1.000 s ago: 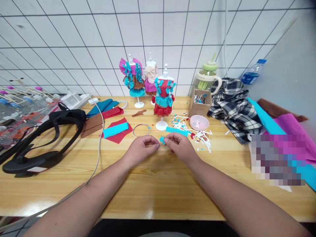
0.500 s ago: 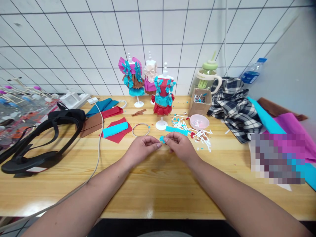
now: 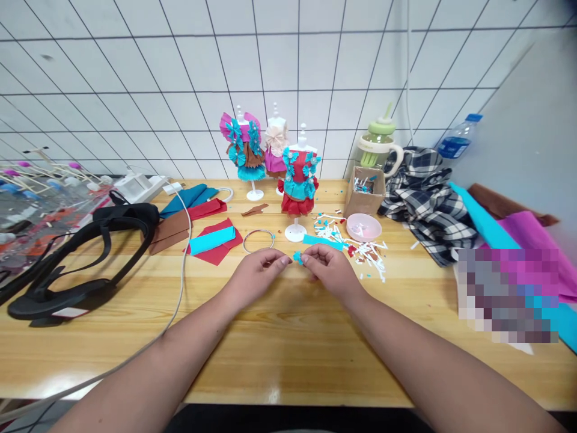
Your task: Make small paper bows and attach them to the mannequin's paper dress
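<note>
My right hand point(image 3: 331, 266) pinches a small bunched piece of blue crepe paper point(image 3: 297, 257) between thumb and fingertips. Just left of it, my left hand point(image 3: 260, 270) has its thumb and fingers pressed together, and whatever lies between them is too small to make out. A slight gap separates its fingertips from the blue piece. Beyond my hands stands a small white mannequin point(image 3: 296, 233) in a red and blue crepe-paper dress point(image 3: 300, 173). A wire ring point(image 3: 258, 231) lies behind my left hand, and a flat blue paper strip point(image 3: 323, 242) behind my right.
Two more dressed mannequins point(image 3: 244, 156) stand by the tiled wall. Paper scraps point(image 3: 372, 257), a pink dish point(image 3: 364, 227), a cardboard box point(image 3: 364, 191) and a green-lidded jug point(image 3: 378, 141) are at right. Folded papers point(image 3: 211, 240), a cable point(image 3: 183, 276) and a black headset point(image 3: 85, 294) lie left.
My left fingertips have drawn slightly left, away from the blue crepe-paper piece. My right hand keeps its pinch on it. The camera view has shifted a little.
</note>
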`<state>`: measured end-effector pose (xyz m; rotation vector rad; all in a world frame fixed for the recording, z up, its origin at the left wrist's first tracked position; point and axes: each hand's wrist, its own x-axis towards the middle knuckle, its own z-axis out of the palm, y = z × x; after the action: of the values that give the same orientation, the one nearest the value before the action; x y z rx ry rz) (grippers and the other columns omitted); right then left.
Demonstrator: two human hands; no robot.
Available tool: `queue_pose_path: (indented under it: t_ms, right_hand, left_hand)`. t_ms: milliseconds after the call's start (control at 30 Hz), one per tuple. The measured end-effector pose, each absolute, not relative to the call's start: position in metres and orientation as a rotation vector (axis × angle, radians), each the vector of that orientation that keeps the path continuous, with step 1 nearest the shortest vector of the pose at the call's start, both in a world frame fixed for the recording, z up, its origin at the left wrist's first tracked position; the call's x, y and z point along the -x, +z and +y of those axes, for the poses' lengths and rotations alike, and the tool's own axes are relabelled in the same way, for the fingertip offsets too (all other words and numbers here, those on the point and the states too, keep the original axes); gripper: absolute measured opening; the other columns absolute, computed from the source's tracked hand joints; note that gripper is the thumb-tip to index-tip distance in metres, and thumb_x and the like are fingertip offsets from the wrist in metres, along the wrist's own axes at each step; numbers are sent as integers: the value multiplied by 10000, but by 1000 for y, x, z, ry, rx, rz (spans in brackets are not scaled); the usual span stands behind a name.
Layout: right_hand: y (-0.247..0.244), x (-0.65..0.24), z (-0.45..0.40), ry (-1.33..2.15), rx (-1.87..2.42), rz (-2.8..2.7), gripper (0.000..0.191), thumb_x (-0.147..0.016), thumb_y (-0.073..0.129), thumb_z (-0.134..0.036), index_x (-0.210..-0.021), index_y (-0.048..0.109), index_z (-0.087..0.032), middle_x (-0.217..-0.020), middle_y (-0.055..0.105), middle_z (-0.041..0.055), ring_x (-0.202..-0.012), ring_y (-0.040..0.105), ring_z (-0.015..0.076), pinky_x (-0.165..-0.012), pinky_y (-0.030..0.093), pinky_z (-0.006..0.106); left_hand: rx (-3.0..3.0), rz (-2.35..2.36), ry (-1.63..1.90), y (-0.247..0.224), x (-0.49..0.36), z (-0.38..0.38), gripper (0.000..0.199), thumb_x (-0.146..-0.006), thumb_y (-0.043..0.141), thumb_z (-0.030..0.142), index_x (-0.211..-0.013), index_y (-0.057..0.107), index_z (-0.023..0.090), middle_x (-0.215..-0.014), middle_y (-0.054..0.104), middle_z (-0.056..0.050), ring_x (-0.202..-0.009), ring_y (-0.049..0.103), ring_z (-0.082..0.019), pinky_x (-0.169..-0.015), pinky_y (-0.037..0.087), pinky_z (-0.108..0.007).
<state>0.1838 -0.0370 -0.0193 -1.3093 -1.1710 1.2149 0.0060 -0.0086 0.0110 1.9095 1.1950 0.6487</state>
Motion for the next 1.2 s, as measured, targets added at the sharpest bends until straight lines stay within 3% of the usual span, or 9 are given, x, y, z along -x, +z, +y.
queue_pose_path:
  t_ms: [367,633,833,967,1200]
  right_hand:
    - [-17,-180,-41,1329,1286,-1182,270,-702,666,-426,-836,650,-192,-669,587,-12,-544,483,110,-473,438,236]
    - [-16,-182,-39,1288,1333,-1257,206,-722,629,-378,-750,624,-174,-592,544,-37,-492,450,88,-478,398,223]
    - [-17,-185,-41,1033,1411,-1581,145,-774,611,-310,-796,680,-184,-675,641,-18,-580,518,101,-558,390,219]
    - [-17,-184,-43,981,1420,-1640,147,-787,613,-306,-795,702,-189,-669,656,-16,-585,536,105,-557,384,215]
    - [-18,-184,-43,987,1456,-1618,171,-785,613,-322,-784,724,-193,-598,643,-17,-556,547,115,-554,398,224]
  left_hand:
    - [-1842,1232,757,12,-6,-9,196,-749,635,366,-748,675,174,-771,710,-27,-760,640,-187,-722,480,-284]
    - [-2001,1213,670,12,-4,-9,184,-763,614,351,-750,682,181,-806,704,-26,-779,635,-186,-760,478,-295]
    - [-1999,1119,599,13,-1,-8,283,-773,615,340,-1008,677,195,-943,706,-34,-912,635,-194,-844,468,-302]
    - [-1979,1150,607,13,-5,-10,176,-775,616,332,-827,691,183,-873,715,-26,-834,640,-180,-799,470,-286]
    - [-1951,1155,610,9,-5,-8,169,-775,606,338,-776,659,178,-807,689,-18,-785,613,-169,-754,453,-282]
